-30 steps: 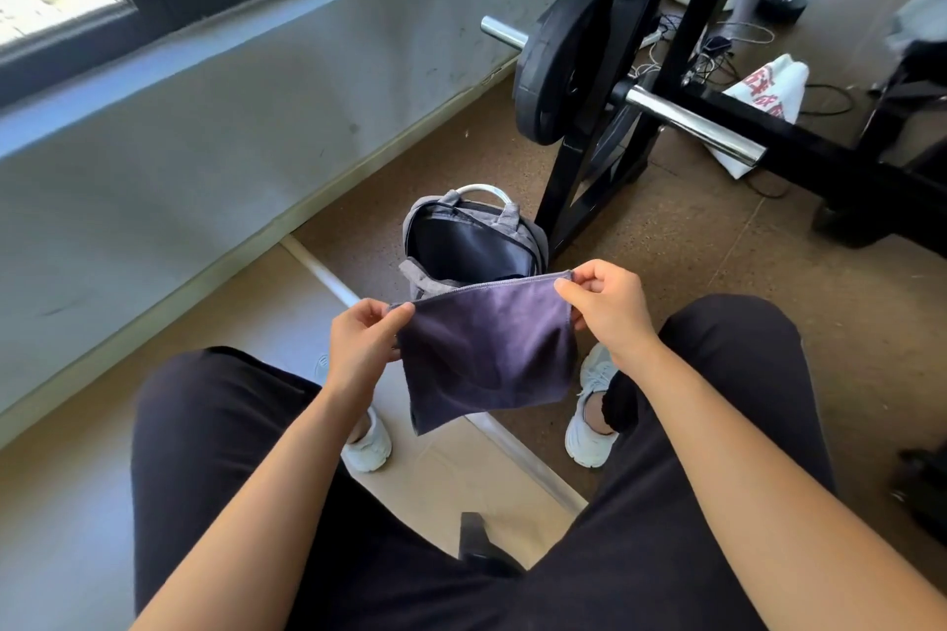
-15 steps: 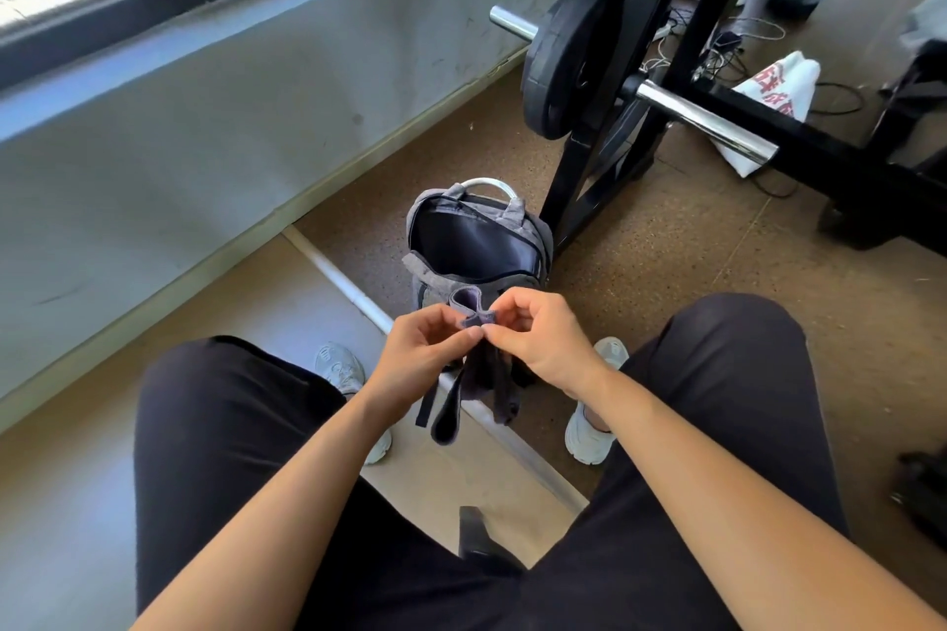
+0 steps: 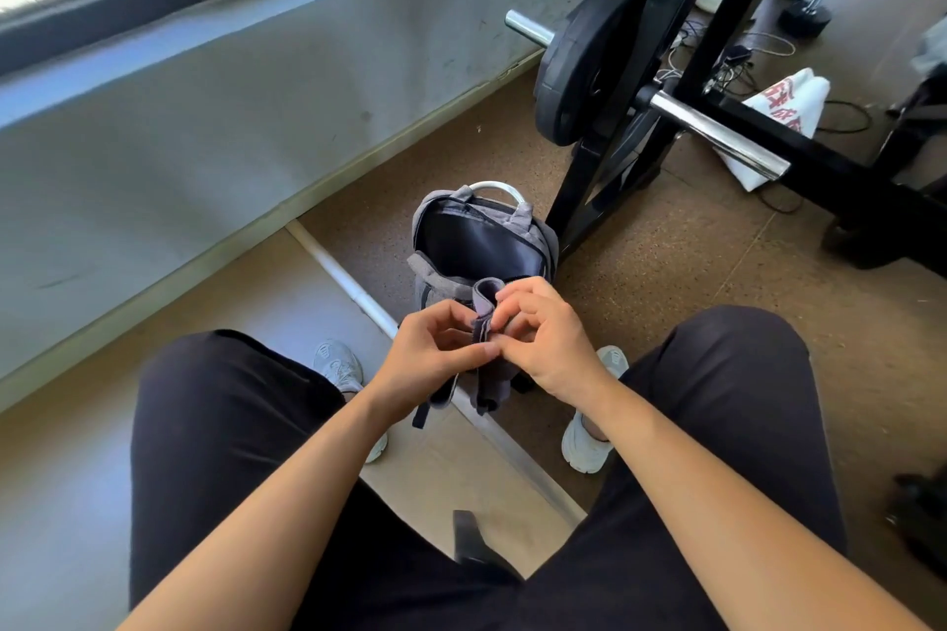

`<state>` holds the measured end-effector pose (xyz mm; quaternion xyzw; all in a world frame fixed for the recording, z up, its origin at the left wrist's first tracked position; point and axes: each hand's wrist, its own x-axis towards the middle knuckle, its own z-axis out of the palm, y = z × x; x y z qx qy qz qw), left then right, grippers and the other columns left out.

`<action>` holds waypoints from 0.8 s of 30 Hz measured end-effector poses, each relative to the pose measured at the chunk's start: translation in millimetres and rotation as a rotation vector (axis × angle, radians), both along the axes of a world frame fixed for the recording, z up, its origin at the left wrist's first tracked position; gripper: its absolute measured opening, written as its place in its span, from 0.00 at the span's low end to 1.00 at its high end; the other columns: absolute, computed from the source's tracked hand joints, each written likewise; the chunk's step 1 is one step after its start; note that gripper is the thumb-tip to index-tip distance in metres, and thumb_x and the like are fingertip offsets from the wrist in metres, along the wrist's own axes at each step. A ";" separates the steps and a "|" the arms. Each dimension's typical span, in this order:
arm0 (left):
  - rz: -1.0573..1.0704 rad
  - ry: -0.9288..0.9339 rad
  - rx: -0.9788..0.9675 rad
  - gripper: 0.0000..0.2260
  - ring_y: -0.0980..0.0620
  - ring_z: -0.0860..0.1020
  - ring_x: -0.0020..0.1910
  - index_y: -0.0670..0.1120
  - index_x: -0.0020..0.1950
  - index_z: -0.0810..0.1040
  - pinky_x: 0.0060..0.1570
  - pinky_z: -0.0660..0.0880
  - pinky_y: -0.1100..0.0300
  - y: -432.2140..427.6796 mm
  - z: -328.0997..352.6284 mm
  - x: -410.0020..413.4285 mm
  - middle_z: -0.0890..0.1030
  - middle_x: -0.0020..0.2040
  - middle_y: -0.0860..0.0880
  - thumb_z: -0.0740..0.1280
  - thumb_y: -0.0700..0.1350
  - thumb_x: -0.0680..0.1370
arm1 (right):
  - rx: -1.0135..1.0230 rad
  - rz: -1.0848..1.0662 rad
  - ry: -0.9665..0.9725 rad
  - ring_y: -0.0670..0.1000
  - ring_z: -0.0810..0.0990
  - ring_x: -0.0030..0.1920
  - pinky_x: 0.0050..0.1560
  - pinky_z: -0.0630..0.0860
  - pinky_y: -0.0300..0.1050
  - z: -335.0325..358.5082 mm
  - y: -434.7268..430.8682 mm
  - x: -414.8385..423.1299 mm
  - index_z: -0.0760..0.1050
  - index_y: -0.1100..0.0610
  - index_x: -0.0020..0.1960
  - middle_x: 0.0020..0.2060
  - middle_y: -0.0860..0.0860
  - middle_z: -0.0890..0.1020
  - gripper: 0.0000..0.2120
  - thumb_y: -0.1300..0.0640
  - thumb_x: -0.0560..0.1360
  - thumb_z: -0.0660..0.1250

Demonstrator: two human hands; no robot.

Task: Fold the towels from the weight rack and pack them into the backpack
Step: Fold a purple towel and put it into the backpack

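A dark purple towel [image 3: 486, 318] hangs folded in half between my knees, its top edge pinched from both sides. My left hand [image 3: 429, 354] and my right hand [image 3: 548, 343] meet at that edge, fingers curled on the cloth, and the lower folds dangle below them. Just beyond my hands a grey backpack [image 3: 435, 284] stands upright on the floor with its top unzipped and its dark lining showing. The black weight rack [image 3: 681, 82] rises behind it to the right, carrying a barbell with a black plate [image 3: 579, 67].
A white printed bag [image 3: 784, 103] lies on the floor behind the rack among cables. The grey wall and window run along the left. A floor strip [image 3: 348, 287] crosses between my white shoes. Another person's legs stand at the top right.
My hands came together from holding the towel spread wide, bringing its two top corners together so it now hangs as a narrow fold. My fingers have shifted slightly on the edge since.
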<state>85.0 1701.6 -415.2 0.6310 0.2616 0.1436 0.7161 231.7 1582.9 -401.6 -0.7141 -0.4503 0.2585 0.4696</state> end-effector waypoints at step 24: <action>-0.207 0.361 0.518 0.10 0.43 0.82 0.40 0.49 0.44 0.77 0.42 0.80 0.43 -1.6 -43.3 8.4 0.82 0.38 0.49 0.60 0.48 0.67 | 0.023 -0.011 0.202 0.45 0.77 0.32 0.33 0.75 0.39 33.8 -16.1 24.5 0.80 0.56 0.52 0.36 0.45 0.82 0.06 0.66 0.78 0.69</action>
